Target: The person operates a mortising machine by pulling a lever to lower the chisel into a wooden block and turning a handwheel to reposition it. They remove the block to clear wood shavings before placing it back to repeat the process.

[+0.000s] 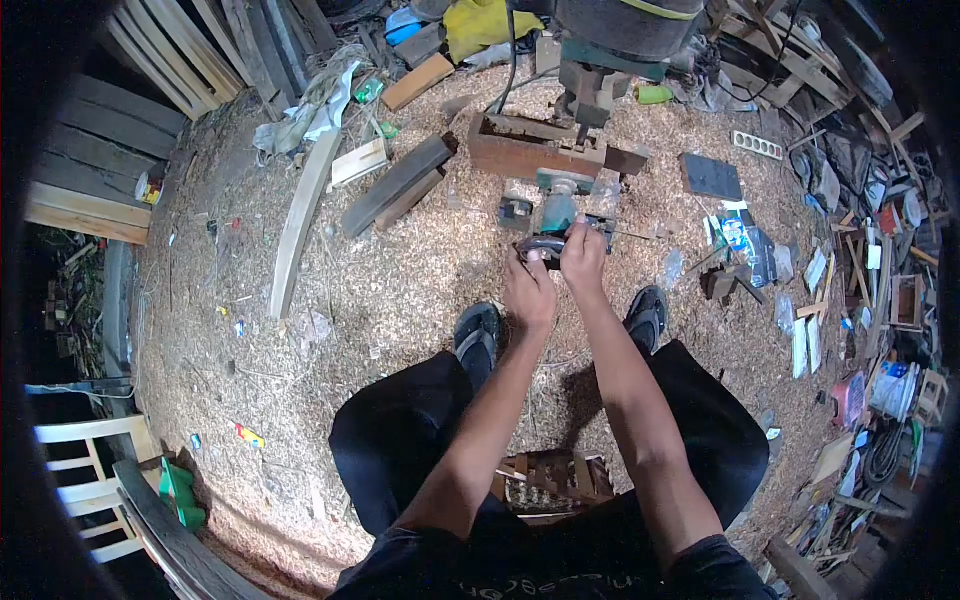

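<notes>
Both hands are at a dark, curved handwheel (541, 243) at the front of a green machine (559, 210). My left hand (530, 290) closes on the wheel's lower left rim, thumb on top. Higher up on the right side, my right hand (584, 258) is wrapped round the rim, partly covering it. Behind the wheel, a reddish-brown wooden beam (515, 157) lies across the machine under its tool head (590, 105). A slot-like dark opening runs along the beam's top. The tool's tip is too small to make out.
Wood shavings cover the floor. Dark timber blocks (398, 187) and a long curved board (305, 225) lie left of the machine. On the right are a dark flat block (711, 177), a power strip (757, 145) and piled scrap. My sandalled feet (478, 335) flank the wheel.
</notes>
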`<action>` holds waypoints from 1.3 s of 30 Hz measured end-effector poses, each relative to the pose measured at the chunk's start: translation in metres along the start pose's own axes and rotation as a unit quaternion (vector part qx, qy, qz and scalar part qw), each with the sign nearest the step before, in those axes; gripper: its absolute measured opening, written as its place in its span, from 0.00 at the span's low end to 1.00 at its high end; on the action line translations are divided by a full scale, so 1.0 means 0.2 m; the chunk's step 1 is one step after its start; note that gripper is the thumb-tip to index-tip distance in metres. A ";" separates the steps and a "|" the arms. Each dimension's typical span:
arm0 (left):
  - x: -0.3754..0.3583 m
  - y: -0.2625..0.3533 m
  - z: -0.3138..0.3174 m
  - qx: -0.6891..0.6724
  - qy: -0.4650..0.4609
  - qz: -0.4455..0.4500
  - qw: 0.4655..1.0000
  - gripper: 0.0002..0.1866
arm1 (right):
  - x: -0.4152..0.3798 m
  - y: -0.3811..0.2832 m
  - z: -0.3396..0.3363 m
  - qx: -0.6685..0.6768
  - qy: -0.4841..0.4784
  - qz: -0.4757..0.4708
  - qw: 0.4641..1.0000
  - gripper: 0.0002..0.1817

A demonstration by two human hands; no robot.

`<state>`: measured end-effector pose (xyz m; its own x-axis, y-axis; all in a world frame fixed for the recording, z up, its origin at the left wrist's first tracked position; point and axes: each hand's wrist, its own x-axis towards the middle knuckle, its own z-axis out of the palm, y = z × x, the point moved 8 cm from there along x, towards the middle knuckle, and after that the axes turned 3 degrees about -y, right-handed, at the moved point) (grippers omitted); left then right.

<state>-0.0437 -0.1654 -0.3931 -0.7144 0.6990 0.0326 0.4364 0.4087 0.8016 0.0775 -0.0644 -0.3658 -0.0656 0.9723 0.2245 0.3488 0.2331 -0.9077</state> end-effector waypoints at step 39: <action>0.13 -0.04 0.05 0.121 -0.105 0.038 0.986 0.39 | -0.18 0.76 -0.13 -0.029 0.134 0.181 0.974 0.19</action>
<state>-0.0596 -0.1443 -0.4053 -0.5558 0.8293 -0.0572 0.6204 0.4597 0.6355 0.1573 -0.0644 -0.5033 0.3161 0.9486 -0.0148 0.3566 -0.1333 -0.9247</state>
